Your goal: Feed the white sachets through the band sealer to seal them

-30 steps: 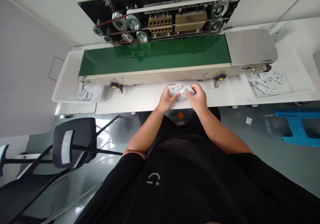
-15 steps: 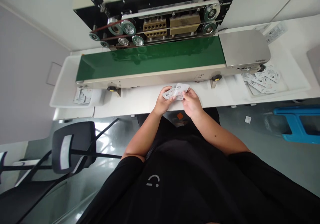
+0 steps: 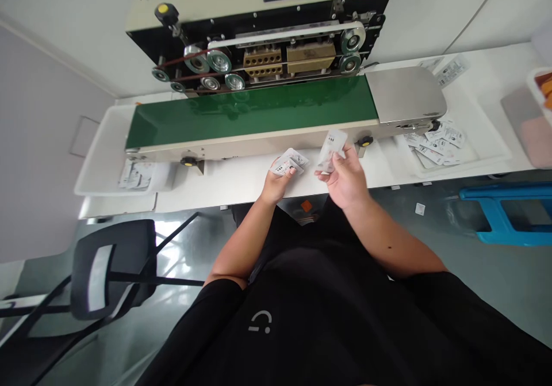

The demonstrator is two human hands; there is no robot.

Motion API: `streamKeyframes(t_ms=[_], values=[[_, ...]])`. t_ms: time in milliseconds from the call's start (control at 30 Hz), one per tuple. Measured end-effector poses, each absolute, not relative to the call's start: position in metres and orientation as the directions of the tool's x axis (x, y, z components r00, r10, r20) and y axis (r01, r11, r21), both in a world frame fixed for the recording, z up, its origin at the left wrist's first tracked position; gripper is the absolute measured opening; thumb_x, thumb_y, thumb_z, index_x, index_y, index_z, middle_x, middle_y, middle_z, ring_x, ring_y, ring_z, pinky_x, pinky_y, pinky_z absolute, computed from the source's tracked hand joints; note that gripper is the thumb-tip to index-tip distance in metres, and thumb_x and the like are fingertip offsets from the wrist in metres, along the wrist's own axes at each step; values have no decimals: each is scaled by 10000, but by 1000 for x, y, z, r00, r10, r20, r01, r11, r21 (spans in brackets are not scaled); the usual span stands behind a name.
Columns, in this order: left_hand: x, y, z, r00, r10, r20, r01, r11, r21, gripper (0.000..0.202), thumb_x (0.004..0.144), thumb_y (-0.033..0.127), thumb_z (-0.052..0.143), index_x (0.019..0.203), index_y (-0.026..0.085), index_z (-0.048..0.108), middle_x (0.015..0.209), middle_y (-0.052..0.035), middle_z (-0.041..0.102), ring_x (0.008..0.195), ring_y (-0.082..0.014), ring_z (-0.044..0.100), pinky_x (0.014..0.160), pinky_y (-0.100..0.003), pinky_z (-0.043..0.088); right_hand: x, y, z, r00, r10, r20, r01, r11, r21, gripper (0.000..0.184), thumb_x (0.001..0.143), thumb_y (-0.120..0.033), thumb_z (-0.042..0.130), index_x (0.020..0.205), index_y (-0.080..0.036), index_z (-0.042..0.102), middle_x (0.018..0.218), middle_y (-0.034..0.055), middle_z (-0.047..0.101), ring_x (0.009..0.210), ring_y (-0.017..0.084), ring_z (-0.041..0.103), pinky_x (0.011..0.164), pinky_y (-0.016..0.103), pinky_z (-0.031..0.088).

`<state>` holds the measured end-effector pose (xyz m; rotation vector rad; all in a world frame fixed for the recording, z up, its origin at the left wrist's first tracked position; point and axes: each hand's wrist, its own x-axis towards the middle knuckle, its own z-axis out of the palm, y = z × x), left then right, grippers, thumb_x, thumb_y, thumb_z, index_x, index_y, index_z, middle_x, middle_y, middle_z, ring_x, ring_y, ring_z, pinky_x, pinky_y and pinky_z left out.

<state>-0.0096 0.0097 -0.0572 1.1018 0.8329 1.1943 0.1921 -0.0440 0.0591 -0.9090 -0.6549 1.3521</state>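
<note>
My left hand (image 3: 276,182) is closed on a few small white printed sachets (image 3: 288,159), fanned out over the table's front strip. To its right, my right hand (image 3: 347,178) pinches a single white sachet (image 3: 332,147) between thumb and fingers, held upright before the machine's front edge. Behind both hands runs the green conveyor belt (image 3: 254,114) of a band sealing machine (image 3: 241,20) with exposed rollers and brass blocks. The sachets in the two hands are apart.
A white bin (image 3: 101,156) with sachets stands under the belt's left end. More sachets (image 3: 440,144) lie in a shallow tray (image 3: 487,147) at right, below the steel end plate (image 3: 407,94). A black chair (image 3: 114,265) and a blue stool (image 3: 509,210) stand on the floor.
My hands have moved apart. My right hand has drawn one sachet to the right and raised it, while my left keeps the others. The view has shifted slightly.
</note>
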Motion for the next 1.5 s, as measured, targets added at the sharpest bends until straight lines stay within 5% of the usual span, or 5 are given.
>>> streamKeyframes(t_ms=[167,367,700,1233,1500], values=[[-9,11,-63,197,980,22,-317,42,947,618,837,481,908,1351,232,671,1302,-95,754,1195,-239,727,1080,-386,554,265,7,126,305,952,-2,-336,106,-936,318,948,-243,798,1201,-216,606,1028,25,761,709,96,717,648,212,622],[-8,11,-65,177,984,37,-301,18,953,604,817,482,923,1304,224,677,1287,-91,762,1177,-233,728,1067,-361,552,313,78,160,410,895,-177,-162,-119,-980,156,1084,-14,525,1195,-72,618,791,58,705,645,63,661,673,190,567],[-9,8,-57,198,980,26,-290,33,957,581,827,494,911,1296,227,695,1258,-90,760,1157,-240,720,1049,-371,548,273,130,156,350,882,-317,-129,-290,-948,127,1082,-42,505,1018,-120,582,704,24,632,600,74,618,594,158,560],[-7,9,-55,198,980,6,-280,51,959,586,812,522,915,1262,220,692,1235,-88,766,1149,-238,721,1046,-376,562,283,127,150,426,865,-266,-135,-230,-964,105,1073,-73,497,1047,-148,565,704,-5,615,621,68,594,611,157,560],[-7,8,-54,175,984,29,-261,18,965,674,812,552,910,1350,231,662,1280,-107,770,1192,-261,732,1086,-412,542,262,134,144,261,951,-164,-193,-115,-975,217,1026,-311,739,1047,-181,567,791,-9,586,626,63,607,541,147,513]])
